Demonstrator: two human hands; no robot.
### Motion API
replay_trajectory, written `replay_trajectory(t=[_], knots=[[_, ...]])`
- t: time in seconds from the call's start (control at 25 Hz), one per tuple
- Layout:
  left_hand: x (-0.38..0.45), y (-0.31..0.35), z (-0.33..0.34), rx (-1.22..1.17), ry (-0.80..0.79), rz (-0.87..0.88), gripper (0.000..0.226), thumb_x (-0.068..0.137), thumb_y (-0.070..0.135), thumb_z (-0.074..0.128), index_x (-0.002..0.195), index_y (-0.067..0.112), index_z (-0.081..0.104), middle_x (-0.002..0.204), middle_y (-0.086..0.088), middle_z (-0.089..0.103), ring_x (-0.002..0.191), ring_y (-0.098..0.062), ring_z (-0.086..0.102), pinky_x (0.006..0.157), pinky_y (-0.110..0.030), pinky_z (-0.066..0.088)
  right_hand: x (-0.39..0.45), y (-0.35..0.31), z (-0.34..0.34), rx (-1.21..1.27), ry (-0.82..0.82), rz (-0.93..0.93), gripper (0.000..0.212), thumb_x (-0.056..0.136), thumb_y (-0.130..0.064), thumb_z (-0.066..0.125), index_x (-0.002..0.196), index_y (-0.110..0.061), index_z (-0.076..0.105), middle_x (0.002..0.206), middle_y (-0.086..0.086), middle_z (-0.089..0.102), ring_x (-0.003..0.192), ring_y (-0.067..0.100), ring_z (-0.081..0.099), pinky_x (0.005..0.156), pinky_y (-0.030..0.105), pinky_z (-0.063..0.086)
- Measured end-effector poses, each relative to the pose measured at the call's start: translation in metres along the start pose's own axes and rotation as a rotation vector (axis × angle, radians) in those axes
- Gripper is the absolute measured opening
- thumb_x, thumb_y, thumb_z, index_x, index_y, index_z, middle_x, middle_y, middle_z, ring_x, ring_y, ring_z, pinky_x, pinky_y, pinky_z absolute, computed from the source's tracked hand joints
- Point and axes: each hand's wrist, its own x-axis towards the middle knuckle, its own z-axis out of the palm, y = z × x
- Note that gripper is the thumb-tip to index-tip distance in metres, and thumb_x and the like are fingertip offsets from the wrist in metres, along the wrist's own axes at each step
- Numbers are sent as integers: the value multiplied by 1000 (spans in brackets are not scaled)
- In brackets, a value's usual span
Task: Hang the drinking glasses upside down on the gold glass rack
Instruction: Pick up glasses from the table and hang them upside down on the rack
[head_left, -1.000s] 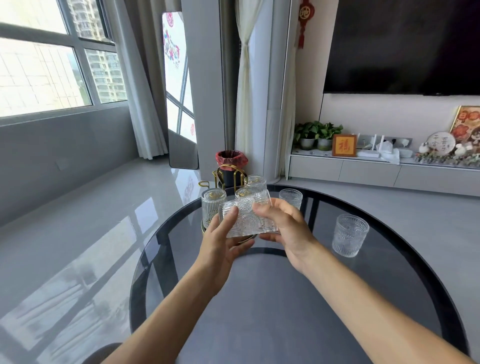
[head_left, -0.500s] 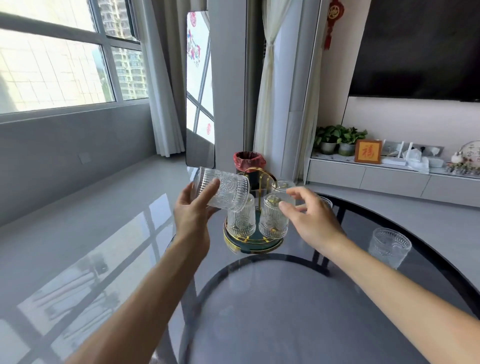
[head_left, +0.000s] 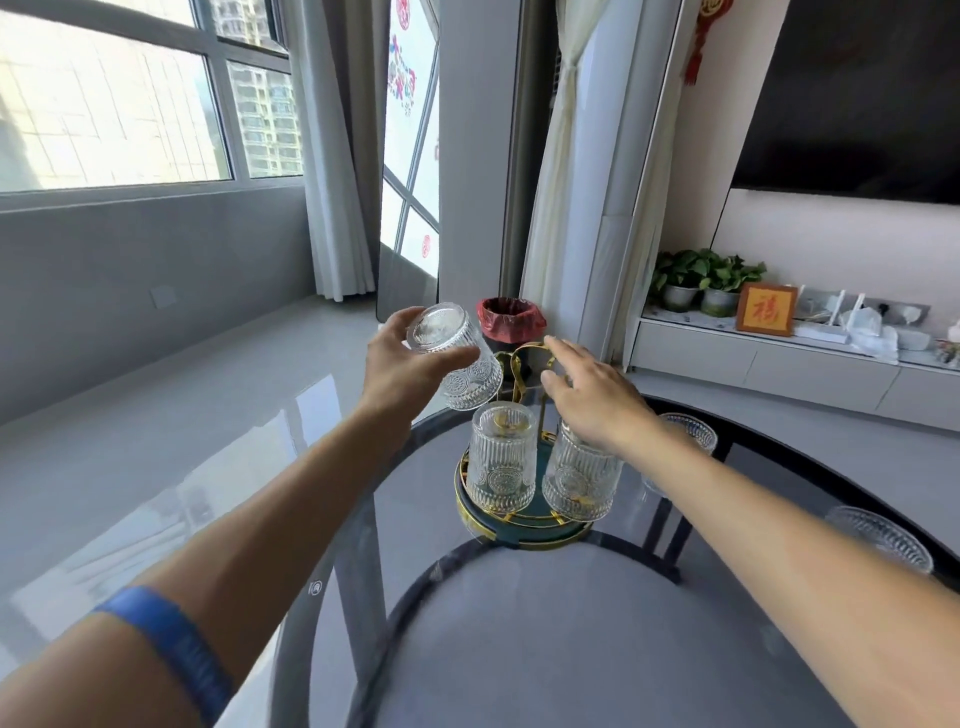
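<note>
The gold glass rack (head_left: 524, 538) with a dark green round base stands at the far side of the glass table. Two ribbed clear glasses hang upside down on it, one at front left (head_left: 501, 457) and one at front right (head_left: 582, 480). My left hand (head_left: 400, 364) grips a third ribbed glass (head_left: 457, 358), tilted mouth-down, above the rack's back left. My right hand (head_left: 592, 389) hovers with fingers spread over the rack's gold handle (head_left: 524, 358), just above the right hanging glass; contact is unclear.
Two more ribbed glasses stand upright on the table (head_left: 519, 649), one behind my right forearm (head_left: 691, 431), one at the right edge (head_left: 878, 538). A bin with a red liner (head_left: 511, 319) stands on the floor beyond the table. A low cabinet (head_left: 779, 364) runs along the right wall.
My left hand has carried the glass from in front of me up and left, then turned it mouth-down over the rack. My right hand let go and reached to the rack's handle.
</note>
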Motion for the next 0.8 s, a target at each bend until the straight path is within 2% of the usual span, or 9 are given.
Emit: replay_trajectory(t=[0.12, 0.2, 0.32, 0.4, 0.56, 0.68, 0.8], knots=[[8, -7, 3, 65, -22, 23, 81, 60, 11, 94, 130, 22, 56, 129, -6, 61, 116, -26, 62, 101, -40, 51, 4, 5, 3, -107, 52, -10, 50, 99, -43, 29, 147, -31, 30, 155, -9, 34, 129, 28, 47, 102, 49, 35], [10, -12, 4, 82, -40, 6, 78, 60, 9, 93, 129, 21, 57, 131, -9, 61, 118, -29, 61, 103, -46, 49, 5, 5, 2, -174, 70, -13, 49, 99, -43, 29, 146, -31, 32, 153, -7, 38, 128, 29, 47, 99, 50, 34], [12, -19, 5, 183, -104, 33, 77, 64, 11, 92, 132, 21, 57, 131, -10, 62, 118, -28, 61, 103, -47, 49, 6, 5, 2, -186, 99, -22, 48, 99, -41, 29, 145, -30, 34, 151, -6, 42, 128, 29, 47, 97, 51, 33], [11, -25, 4, 343, -171, 94, 79, 69, 17, 89, 139, 22, 52, 134, -10, 61, 121, -28, 58, 104, -48, 47, 5, 6, 4, -176, 94, -11, 49, 99, -41, 28, 146, -30, 32, 153, -7, 39, 129, 28, 46, 97, 50, 31], [0, -42, 7, 580, -262, 171, 81, 74, 26, 86, 144, 16, 48, 140, -12, 59, 127, -29, 55, 107, -42, 43, 4, 10, 7, -168, 103, -10, 50, 99, -40, 27, 148, -31, 28, 155, -9, 35, 129, 28, 46, 97, 51, 30], [-5, -50, 10, 637, -273, 168, 81, 75, 32, 84, 145, 15, 48, 140, -12, 59, 127, -28, 55, 105, -39, 41, 5, 12, 9, -169, 110, -24, 51, 98, -40, 28, 148, -31, 27, 156, -9, 34, 130, 27, 45, 98, 51, 30], [1, -49, 8, 628, -329, 111, 83, 75, 30, 84, 147, 14, 45, 143, -12, 57, 131, -28, 53, 110, -45, 40, 6, 14, 12, -168, 111, -14, 53, 97, -40, 28, 149, -31, 25, 158, -10, 30, 136, 26, 39, 102, 51, 28]])
